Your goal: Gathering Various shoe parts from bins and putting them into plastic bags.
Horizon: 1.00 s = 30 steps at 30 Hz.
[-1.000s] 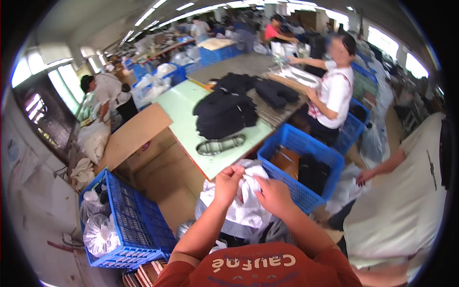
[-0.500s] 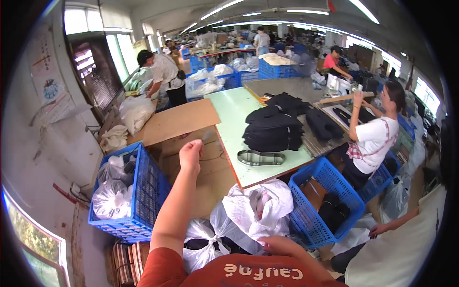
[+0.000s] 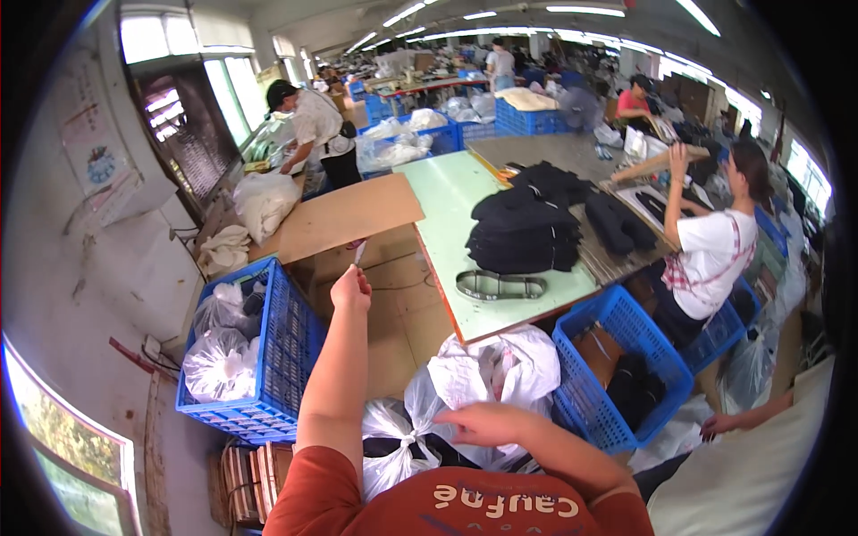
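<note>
My left hand [image 3: 351, 290] is raised on an outstretched arm over the floor gap beside the pale green table [image 3: 438, 183]. Its fingers are closed on a small thin pale strip [image 3: 360, 255] that sticks up from them; its exact kind is too small to tell. In front of my body, my right hand [image 3: 478, 423] hovers by a knotted clear plastic bag [image 3: 393, 442] and an open white sack [image 3: 527, 362]. The index finger points left, and nothing shows in the hand. A stack of black cut fabric pieces [image 3: 523, 234] and a dark shoe-sole-shaped frame [image 3: 500, 286] lie on the table.
A blue crate [image 3: 290, 357] of plastic bags stands left; another blue crate [image 3: 572, 380] holds black material. A brown board [image 3: 344, 214] adjoins the table. One person [image 3: 715, 241] works at right, another [image 3: 317, 134] at far left. A co-worker's hand [image 3: 715, 426] shows lower right.
My left hand has turned, so the thin strip now points upward. My right hand has risen and moved left from the white sack's lower edge. The view has shifted slightly.
</note>
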Each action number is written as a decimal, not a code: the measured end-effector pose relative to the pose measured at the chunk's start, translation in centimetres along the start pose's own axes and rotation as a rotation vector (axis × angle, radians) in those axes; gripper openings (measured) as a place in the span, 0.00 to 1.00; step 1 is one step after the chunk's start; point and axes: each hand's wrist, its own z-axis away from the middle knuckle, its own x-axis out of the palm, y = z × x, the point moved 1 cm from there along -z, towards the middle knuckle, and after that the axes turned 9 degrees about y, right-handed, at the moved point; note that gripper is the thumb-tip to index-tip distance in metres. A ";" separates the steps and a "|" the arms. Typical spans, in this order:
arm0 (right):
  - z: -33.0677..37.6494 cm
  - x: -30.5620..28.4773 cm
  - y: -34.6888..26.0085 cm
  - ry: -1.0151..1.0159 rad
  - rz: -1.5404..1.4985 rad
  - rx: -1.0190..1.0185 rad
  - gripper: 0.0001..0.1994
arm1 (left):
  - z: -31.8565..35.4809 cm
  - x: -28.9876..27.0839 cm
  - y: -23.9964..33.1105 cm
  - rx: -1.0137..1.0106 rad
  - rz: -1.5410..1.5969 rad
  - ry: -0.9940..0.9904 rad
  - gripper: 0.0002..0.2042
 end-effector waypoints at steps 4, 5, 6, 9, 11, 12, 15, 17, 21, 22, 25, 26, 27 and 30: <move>5.2 4.3 7.5 -0.158 0.267 0.220 0.26 | -2.3 -0.1 4.0 0.012 -0.019 -0.041 0.08; 5.6 4.0 6.9 -0.209 0.212 0.261 0.26 | -2.6 -0.2 4.8 0.048 -0.037 -0.023 0.08; 5.8 3.8 6.6 -0.262 0.159 0.305 0.25 | -2.8 -0.3 5.5 0.079 -0.055 -0.005 0.08; 5.5 3.7 7.1 -0.167 -0.042 0.284 0.25 | -3.0 0.4 6.9 0.028 -0.022 -0.009 0.08; 5.4 4.1 7.0 -0.074 -0.068 0.293 0.25 | -3.2 0.7 7.1 0.049 -0.009 0.005 0.07; 5.4 4.2 7.2 0.028 -0.102 0.303 0.25 | -3.4 0.9 7.4 0.097 -0.119 -0.018 0.06; 5.6 5.1 8.6 -0.061 -0.094 0.343 0.24 | -4.2 1.3 8.6 0.242 -0.252 -0.055 0.01; 5.5 5.3 9.3 -0.137 -0.080 0.386 0.24 | -4.8 1.4 9.5 0.434 -0.248 -0.093 0.07; 5.3 5.8 9.0 -0.074 -0.087 0.484 0.25 | -8.1 1.7 12.3 0.436 -0.231 -0.176 0.09; 4.9 5.6 9.1 -0.081 -0.094 0.492 0.25 | -8.9 2.1 12.7 0.427 -0.221 -0.186 0.08; 2.7 5.5 10.1 -0.138 -0.082 0.547 0.25 | -10.6 3.1 13.1 0.392 -0.192 -0.207 0.08; 2.0 6.0 10.9 -0.162 -0.040 0.496 0.25 | -10.8 3.3 13.1 0.409 -0.174 -0.223 0.07; 0.2 4.8 10.5 -0.183 -0.017 0.422 0.24 | -11.2 3.5 12.9 0.424 -0.158 -0.238 0.07; -5.8 1.0 9.4 -0.105 -0.201 0.406 0.22 | -11.8 2.5 12.3 0.477 -0.199 -0.304 0.04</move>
